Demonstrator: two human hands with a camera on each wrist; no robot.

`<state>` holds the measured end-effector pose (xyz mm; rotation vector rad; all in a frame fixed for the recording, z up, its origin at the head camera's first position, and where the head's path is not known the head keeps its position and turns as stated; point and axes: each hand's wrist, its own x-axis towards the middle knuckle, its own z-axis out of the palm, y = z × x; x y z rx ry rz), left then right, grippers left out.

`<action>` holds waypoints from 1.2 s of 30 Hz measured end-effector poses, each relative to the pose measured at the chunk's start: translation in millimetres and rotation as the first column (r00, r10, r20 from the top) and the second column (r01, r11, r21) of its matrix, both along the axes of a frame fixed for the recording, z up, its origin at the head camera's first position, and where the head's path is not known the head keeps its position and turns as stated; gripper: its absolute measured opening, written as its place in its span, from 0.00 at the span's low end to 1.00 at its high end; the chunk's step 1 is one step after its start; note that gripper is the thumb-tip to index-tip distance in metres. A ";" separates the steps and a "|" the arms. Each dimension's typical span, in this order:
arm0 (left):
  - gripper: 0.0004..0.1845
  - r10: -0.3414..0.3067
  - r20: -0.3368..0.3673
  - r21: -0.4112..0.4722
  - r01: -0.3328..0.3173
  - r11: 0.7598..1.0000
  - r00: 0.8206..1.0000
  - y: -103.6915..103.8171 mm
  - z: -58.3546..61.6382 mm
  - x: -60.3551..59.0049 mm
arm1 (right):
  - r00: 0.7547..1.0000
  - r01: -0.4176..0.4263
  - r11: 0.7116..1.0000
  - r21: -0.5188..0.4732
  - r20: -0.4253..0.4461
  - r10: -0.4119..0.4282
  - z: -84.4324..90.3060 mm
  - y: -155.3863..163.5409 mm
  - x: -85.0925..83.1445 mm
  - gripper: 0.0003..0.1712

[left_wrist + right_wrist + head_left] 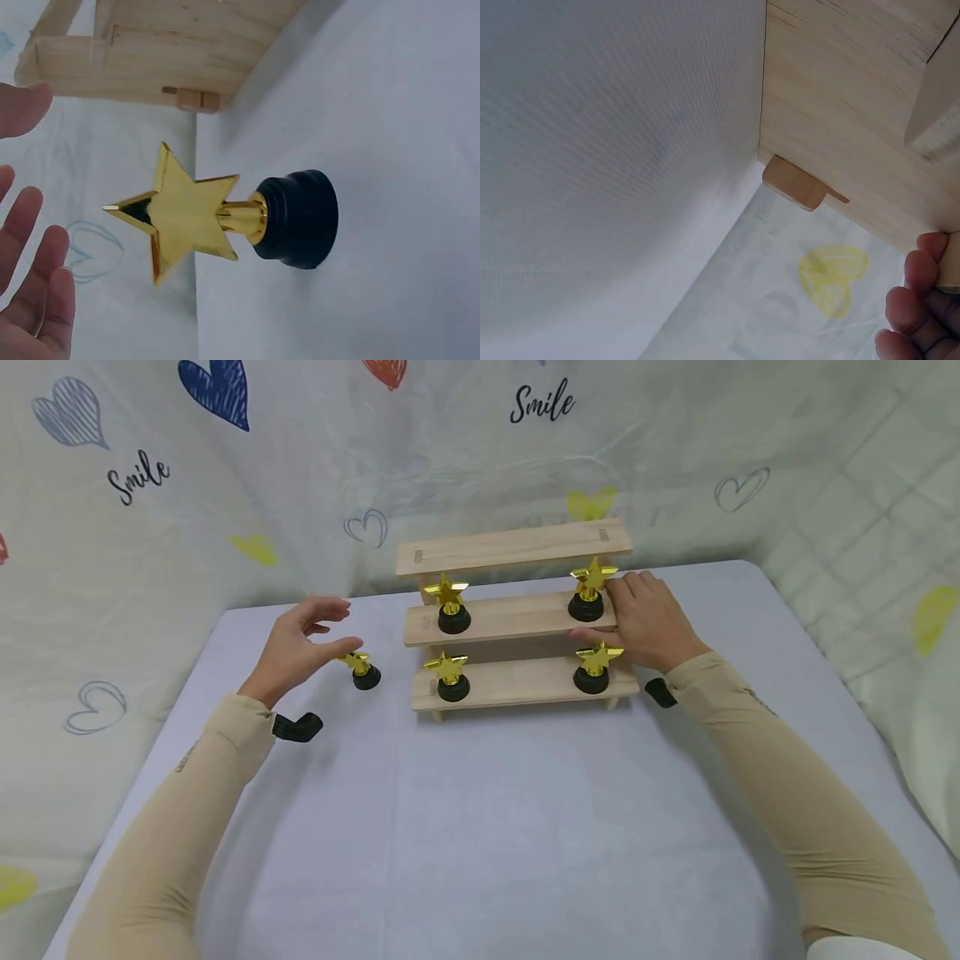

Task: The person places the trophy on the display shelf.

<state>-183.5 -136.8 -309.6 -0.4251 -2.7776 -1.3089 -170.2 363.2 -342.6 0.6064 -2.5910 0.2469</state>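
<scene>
A small gold star trophy (187, 210) with a black round base stands upright on the table, left of the wooden shelf. Close by it is my left hand (300, 639), thumb and fingers spread apart; the left wrist view shows a gap between the fingers and the star. At the right end of the three-tier wooden shelf (517, 614), my right hand (652, 622) grips the middle board, thumb in front and fingers behind. Star trophies stand at both ends of the middle board, such as the left one (450, 606), and of the lowest board, such as the right one (595, 668).
The top board (517, 545) runs along the back of the shelf. A white cloth covers the table (510, 827). Behind it hangs a pale curtain (465, 443) printed with hearts and the word Smile.
</scene>
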 end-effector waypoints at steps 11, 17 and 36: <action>0.35 0.000 0.102 0.039 -0.004 0.999 0.995 -14.4 -31.2 -4.8 | 1.000 -0.005 1.000 -0.008 -0.012 0.005 1.2 0.1 -0.9 0.49; 0.35 -0.013 0.118 0.106 0.000 0.994 0.993 -16.3 -45.5 -6.5 | 1.000 0.002 1.000 -0.010 -0.002 -0.002 1.4 0.6 -0.4 0.50; 0.39 -0.032 0.228 0.109 0.007 0.994 0.973 -16.4 -78.5 -12.3 | 0.998 -0.037 0.999 -0.022 -0.048 0.036 -5.2 0.8 -3.7 0.58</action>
